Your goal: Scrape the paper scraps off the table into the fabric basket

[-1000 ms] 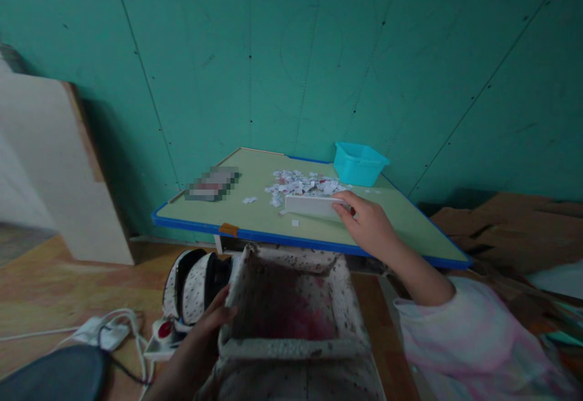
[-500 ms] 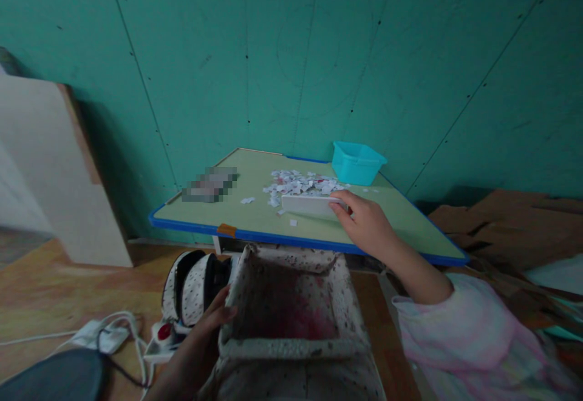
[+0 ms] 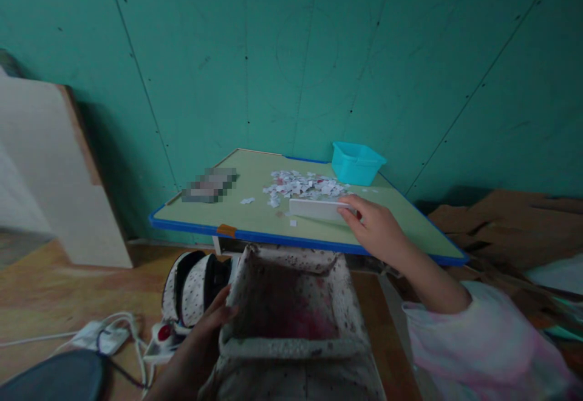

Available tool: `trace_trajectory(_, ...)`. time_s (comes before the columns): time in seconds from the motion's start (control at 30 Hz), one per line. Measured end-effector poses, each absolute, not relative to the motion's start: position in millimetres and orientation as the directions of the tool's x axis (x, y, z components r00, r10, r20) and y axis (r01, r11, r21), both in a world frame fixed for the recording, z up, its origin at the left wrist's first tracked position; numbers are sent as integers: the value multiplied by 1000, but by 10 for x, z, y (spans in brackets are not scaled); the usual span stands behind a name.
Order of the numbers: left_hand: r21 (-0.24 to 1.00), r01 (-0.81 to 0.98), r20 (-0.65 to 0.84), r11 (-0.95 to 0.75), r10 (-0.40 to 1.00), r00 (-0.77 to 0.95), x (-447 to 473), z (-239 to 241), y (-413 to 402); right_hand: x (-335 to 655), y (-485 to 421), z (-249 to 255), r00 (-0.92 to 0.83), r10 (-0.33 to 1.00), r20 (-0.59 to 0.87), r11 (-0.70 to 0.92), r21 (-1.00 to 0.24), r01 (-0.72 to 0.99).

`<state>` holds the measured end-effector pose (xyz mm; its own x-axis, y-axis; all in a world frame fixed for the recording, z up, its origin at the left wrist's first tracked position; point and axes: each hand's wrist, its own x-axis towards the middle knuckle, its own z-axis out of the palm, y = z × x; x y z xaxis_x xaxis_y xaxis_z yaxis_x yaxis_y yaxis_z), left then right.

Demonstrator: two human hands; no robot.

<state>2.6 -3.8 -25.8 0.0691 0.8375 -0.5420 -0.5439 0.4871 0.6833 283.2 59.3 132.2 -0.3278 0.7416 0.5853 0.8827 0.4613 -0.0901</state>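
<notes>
White strip (image 3: 317, 209) lies at frame centre on the green table (image 3: 237, 209), just below the paper scraps (image 3: 303, 185), and is pinched at its right end by the right hand (image 3: 378, 231). Gathering the scraps seems in hand; a further sweep calls for its edge to be kept flat. Its long axis runs left-right, with the free end pointing left. The spotted fabric bin (image 3: 291, 347) is gripped at its rim by the left hand (image 3: 218, 317).

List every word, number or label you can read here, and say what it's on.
None can be read.
Scraps on the table: too small to tell.
Patch left of them: blurred out.
Bar in the right hand: no print shows.
Box at the left hand: only spots.
</notes>
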Motion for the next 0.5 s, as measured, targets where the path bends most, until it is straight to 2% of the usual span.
trace_trajectory(0.2, 698, -526, -551, 486, 834, 38, 58, -80, -117, 2969, 446, 1360, -287, 755, 590, 440, -132, 888)
trace_trajectory(0.37, 691, -537, -544, 484, 837, 54, 70, -144, -82, 2965, 439, 1356, -202, 741, 640, 403, -184, 897)
trace_trajectory(0.5, 689, -540, -557, 483, 830, 31, 69, -215, -75, 2831, 467, 1289, -210, 735, 645, 413, -180, 893)
